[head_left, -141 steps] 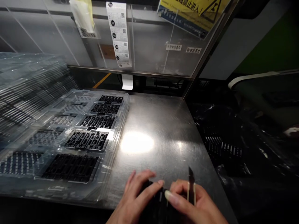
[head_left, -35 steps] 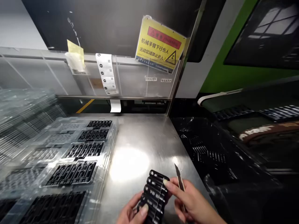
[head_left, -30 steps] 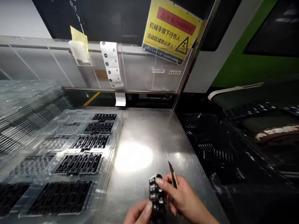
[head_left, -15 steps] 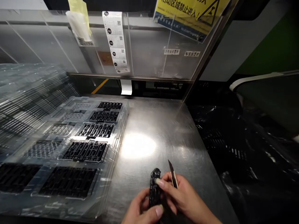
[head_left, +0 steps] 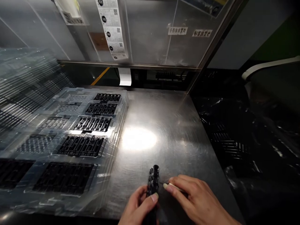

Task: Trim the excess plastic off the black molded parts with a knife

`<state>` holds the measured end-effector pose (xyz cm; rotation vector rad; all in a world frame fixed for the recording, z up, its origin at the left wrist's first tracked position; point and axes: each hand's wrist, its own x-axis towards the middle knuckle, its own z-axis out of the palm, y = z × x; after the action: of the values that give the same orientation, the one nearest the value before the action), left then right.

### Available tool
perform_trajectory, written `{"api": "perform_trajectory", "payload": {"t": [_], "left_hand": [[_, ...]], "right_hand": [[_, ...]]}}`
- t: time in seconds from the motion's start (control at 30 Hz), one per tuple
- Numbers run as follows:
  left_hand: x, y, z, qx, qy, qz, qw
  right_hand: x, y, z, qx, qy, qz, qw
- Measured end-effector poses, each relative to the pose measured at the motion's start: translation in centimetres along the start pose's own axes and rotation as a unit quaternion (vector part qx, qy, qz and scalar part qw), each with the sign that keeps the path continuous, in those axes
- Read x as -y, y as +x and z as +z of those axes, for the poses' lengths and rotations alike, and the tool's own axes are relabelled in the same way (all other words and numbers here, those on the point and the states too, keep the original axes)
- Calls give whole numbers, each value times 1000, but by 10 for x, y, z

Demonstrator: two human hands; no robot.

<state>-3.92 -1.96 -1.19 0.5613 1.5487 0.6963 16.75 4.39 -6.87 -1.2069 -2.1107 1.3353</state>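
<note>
— Hands low at six o'clock on the steel table (head_left: 164, 125). What's the left hand (head_left: 138, 207) got?

— Left hand pinches a black plastic part (head_left: 152, 179), stood on edge on the tabletop, thumb across its near side, fingers curled behind it.

— And the right hand (head_left: 199, 203)?

— Right hand sits just beside the part at its three o'clock, fingers pressed together around a thin blade (head_left: 170, 185), the tip pointing at the part's side. Whether it touches, I cannot tell.

— Anything else around?

— Clear tray (head_left: 117, 125) at nine o'clock, black parts in its pockets. Black plastic sheeting (head_left: 246, 131) off at three o'clock.
</note>
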Motion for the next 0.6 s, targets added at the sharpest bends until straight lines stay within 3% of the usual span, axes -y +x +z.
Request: {"api": "perform_trajectory", "payload": {"t": [0.13, 0.27, 0.6], "left_hand": [[1, 0, -2, 26, -7, 15, 1000], [2, 0, -2, 18, -22, 15, 999], [0, -4, 0, 20, -15, 19, 1000]], "right_hand": [[-2, 2, 2, -4, -6, -4, 1000], [-6, 2, 4, -41, 10, -32, 999], [-10, 2, 2, -57, -51, -34, 996]]}}
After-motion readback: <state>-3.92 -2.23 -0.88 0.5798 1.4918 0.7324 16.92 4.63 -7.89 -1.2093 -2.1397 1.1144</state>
